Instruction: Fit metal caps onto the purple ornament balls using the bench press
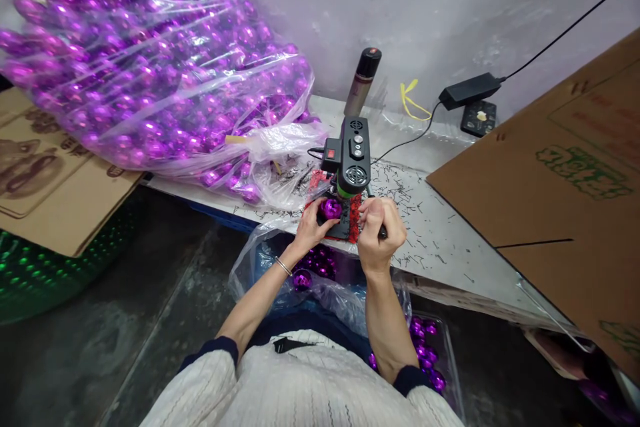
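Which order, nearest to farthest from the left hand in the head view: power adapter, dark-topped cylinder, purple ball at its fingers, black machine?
From the left hand:
1. Purple ball: at its fingers.
2. Black machine: just beyond, toward the right.
3. Dark-topped cylinder: behind the machine.
4. Power adapter: far right, by the wall.

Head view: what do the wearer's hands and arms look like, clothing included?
Left hand: no glove, a thin metallic bracelet above it. Right hand: no glove, no bracelet. White sleeves with fine lines end in dark navy cuffs.
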`<state>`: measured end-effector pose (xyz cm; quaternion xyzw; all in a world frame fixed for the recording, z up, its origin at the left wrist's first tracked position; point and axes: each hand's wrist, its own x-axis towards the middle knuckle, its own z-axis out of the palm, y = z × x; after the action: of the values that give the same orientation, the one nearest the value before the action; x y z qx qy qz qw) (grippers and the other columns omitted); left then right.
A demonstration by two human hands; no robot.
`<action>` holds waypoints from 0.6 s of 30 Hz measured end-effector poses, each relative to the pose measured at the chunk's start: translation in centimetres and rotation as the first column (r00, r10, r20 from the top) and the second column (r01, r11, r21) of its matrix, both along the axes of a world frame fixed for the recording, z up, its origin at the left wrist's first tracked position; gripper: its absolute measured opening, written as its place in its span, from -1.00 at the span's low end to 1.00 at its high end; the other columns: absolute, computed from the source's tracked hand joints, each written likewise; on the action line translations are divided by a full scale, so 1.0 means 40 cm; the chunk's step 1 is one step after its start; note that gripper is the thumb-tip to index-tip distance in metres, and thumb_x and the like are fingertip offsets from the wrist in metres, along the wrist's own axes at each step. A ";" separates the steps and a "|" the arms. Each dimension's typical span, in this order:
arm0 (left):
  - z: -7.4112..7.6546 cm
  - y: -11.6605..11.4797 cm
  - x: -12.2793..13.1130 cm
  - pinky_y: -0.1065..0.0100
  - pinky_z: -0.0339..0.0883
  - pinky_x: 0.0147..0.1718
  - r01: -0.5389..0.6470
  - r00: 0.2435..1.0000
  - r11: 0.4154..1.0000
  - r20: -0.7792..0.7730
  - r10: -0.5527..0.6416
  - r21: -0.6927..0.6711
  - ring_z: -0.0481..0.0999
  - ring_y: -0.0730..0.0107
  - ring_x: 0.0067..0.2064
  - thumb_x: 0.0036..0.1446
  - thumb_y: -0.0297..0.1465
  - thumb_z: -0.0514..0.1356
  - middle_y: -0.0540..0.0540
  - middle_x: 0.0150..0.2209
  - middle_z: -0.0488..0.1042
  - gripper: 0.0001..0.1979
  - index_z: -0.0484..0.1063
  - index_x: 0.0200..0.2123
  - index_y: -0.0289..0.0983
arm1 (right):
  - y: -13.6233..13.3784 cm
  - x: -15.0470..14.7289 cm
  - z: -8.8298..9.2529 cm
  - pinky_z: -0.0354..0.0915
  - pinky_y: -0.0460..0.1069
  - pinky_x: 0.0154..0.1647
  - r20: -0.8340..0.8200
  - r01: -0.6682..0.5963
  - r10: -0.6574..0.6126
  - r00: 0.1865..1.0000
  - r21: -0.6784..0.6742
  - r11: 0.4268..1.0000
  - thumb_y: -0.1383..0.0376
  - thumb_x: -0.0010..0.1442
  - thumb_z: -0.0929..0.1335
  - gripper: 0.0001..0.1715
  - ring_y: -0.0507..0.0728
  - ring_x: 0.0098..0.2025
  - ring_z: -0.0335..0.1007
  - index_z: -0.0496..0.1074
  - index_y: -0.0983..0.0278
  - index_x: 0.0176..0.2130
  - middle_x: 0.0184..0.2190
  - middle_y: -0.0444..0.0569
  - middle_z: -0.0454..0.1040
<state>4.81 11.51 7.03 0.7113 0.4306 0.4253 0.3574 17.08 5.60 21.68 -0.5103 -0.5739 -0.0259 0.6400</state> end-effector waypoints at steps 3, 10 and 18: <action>-0.007 -0.006 -0.004 -0.07 0.30 0.29 0.018 0.996 0.996 -0.083 -0.011 0.084 0.44 -0.04 0.29 0.24 -0.08 0.31 -0.34 0.24 0.44 -0.32 0.25 0.31 -0.25 | -0.002 0.000 -0.005 0.30 0.01 -0.31 0.011 0.012 -0.012 1.000 -0.003 1.000 0.32 0.40 0.24 -0.63 0.06 -0.39 0.40 0.32 0.19 -0.47 -0.51 -0.14 0.37; 0.014 0.021 0.002 -0.06 0.35 0.25 0.092 0.982 0.991 -0.175 -0.075 0.093 0.46 -0.05 0.27 0.26 -0.13 0.31 -0.34 0.22 0.45 -0.34 0.26 0.32 -0.25 | -0.006 0.001 -0.011 0.33 0.03 -0.31 0.040 0.023 -0.023 0.999 -0.006 1.000 0.32 0.39 0.23 -0.65 0.08 -0.38 0.43 0.34 0.19 -0.45 -0.52 -0.12 0.40; -0.009 0.038 0.006 -0.07 0.30 0.27 0.105 0.989 0.989 -0.115 -0.093 0.108 0.44 -0.05 0.28 0.22 -0.06 0.32 -0.33 0.23 0.45 -0.31 0.28 0.31 -0.24 | -0.012 0.006 -0.030 0.30 -0.01 -0.32 0.093 -0.001 -0.002 0.996 0.033 0.999 0.39 0.37 0.24 -0.69 0.04 -0.38 0.43 0.35 0.20 -0.42 -0.47 -0.12 0.44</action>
<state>5.06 13.02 6.68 0.7732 0.3888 0.3912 0.3129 17.32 5.12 20.49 -0.4981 -0.6024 -0.0591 0.6209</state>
